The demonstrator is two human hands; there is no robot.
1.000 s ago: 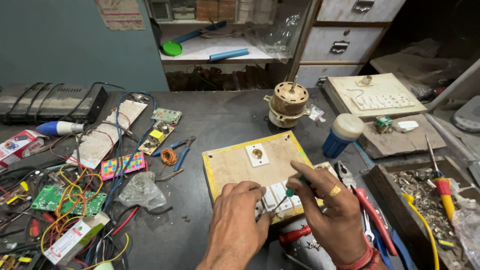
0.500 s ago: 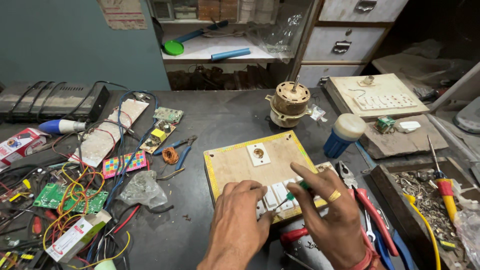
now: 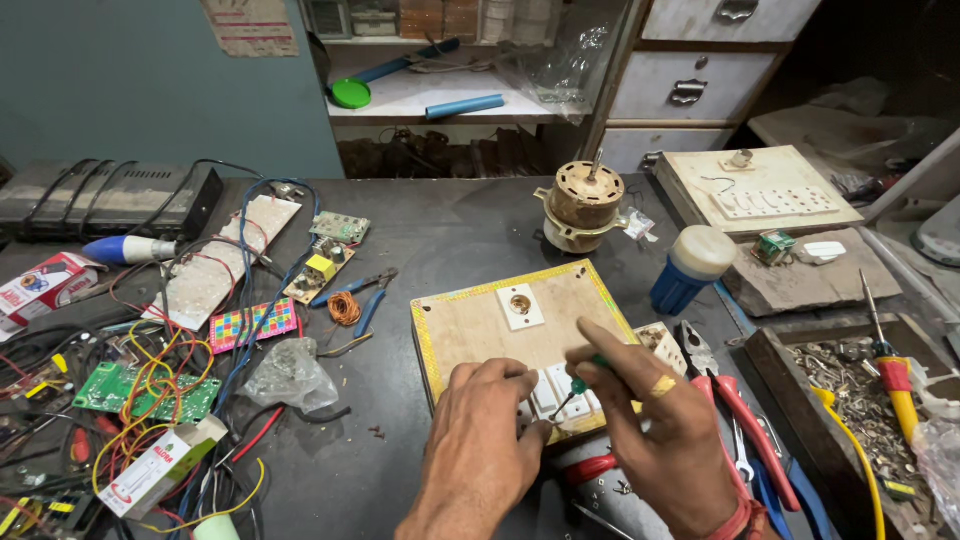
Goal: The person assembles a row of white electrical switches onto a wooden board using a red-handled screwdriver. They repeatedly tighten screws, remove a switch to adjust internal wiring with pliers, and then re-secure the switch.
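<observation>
Wooden switch board point(image 3: 500, 325): left hand point(image 3: 490, 425) pinches its white switches point(image 3: 560, 392); right hand point(image 3: 655, 420) grips a green-handled screwdriver point(image 3: 578, 388). White-and-red carton point(image 3: 160, 466) lies left.

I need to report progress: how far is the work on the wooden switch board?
Done: a white round socket sits in the square wooden board. In hand: the right hand turns a green-handled screwdriver at the white switches; the left hand steadies them. Left: I cannot tell which screws remain.

Bare tabletop point(image 3: 455, 235) behind board point(image 3: 480, 325); pliers point(image 3: 720, 375) crowd its right.
</observation>
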